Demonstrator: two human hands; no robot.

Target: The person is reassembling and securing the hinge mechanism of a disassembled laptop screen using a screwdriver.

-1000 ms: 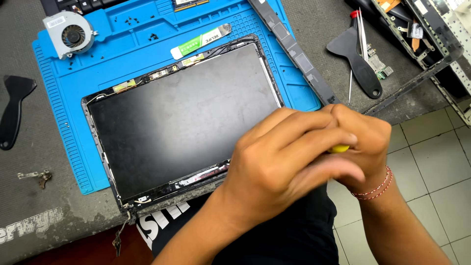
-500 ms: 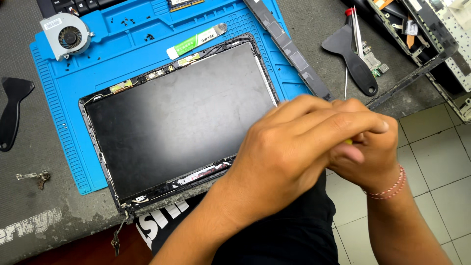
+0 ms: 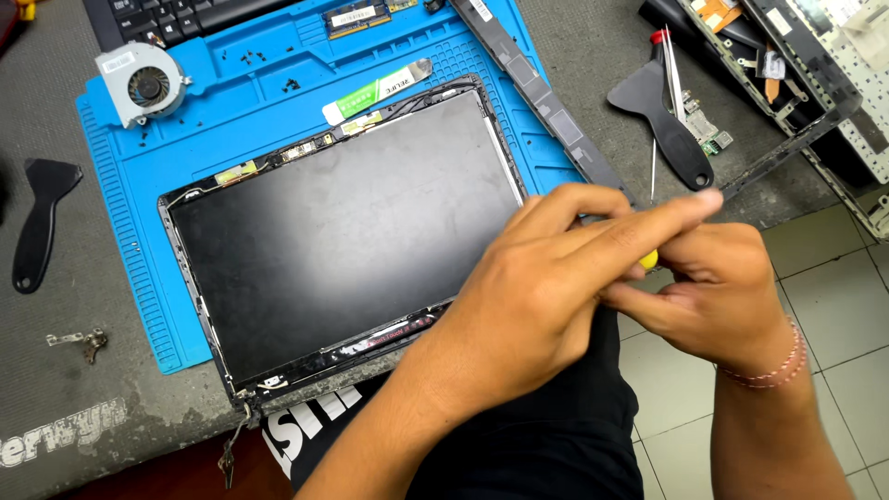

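Note:
A bare laptop screen panel (image 3: 343, 241) lies dark side up on a blue repair mat (image 3: 120, 231). Both my hands meet just off the panel's right edge, above the table's rim. My left hand (image 3: 546, 287) lies over my right hand (image 3: 722, 296), its fingers stretched to the right. Between them shows a small yellow tip of a tool (image 3: 649, 260), mostly hidden by the fingers. My right hand wears a bead bracelet and is closed around that tool.
A cooling fan (image 3: 139, 85) and a green-and-white pry tool (image 3: 375, 93) lie on the mat. Black plastic spudgers rest at the left (image 3: 37, 222) and right (image 3: 667, 120). A keyboard (image 3: 176, 17), a black bezel strip (image 3: 546, 102), laptop chassis parts (image 3: 796, 65) and a metal hinge (image 3: 79, 343) lie around.
Both hands slid slightly right and up, my left fingers stretching out over the right hand. The view shifted a little; the screen panel stayed put.

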